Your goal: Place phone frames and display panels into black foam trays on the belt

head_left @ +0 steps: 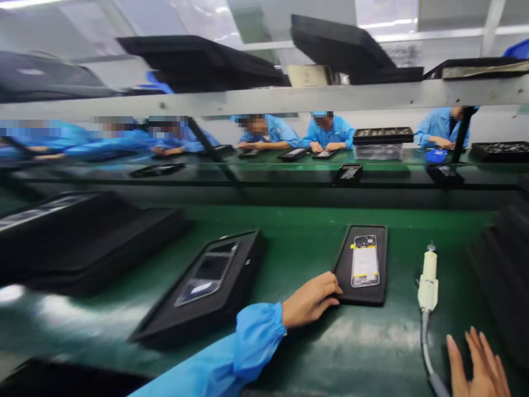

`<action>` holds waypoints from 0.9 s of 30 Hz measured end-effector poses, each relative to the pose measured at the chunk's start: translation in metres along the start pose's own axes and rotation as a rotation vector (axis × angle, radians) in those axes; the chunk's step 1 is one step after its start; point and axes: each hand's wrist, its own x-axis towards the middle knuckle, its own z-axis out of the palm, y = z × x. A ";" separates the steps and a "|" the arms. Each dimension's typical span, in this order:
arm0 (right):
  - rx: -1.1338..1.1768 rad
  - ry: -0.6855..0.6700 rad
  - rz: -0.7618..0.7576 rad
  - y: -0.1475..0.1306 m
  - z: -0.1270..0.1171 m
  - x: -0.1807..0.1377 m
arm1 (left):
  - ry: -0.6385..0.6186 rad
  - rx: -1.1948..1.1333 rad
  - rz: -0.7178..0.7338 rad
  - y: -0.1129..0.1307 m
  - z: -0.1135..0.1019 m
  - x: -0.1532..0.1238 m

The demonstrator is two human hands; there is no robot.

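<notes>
My left hand (311, 300), in a blue sleeve, grips the near left corner of a black tray (379, 238) that holds a phone frame (365, 260) on the green bench. Its fingers curl round the tray edge. My right hand (479, 365) is at the bottom right, fingers stretched out and apart, holding nothing. It hovers just right of a white dispensing tool (428, 280) with a grey hose that lies on the bench.
A larger black tray (243, 275) with a phone part lies to the left. Stacked black trays (82, 237) stand at far left and at the right edge (508, 275). Several people in blue coats work across a far conveyor (264, 165). A shelf rail (264, 99) runs overhead.
</notes>
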 end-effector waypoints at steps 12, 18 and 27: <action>0.073 -0.147 -0.530 -0.145 0.002 -0.041 | 0.274 0.010 -0.635 0.077 0.018 0.023; -0.007 -0.276 -0.514 -0.146 0.018 -0.057 | 0.228 0.056 -0.725 0.078 0.044 0.060; 0.081 -0.402 -0.332 -0.161 0.008 -0.048 | 0.205 -0.037 -0.612 0.080 -0.009 0.038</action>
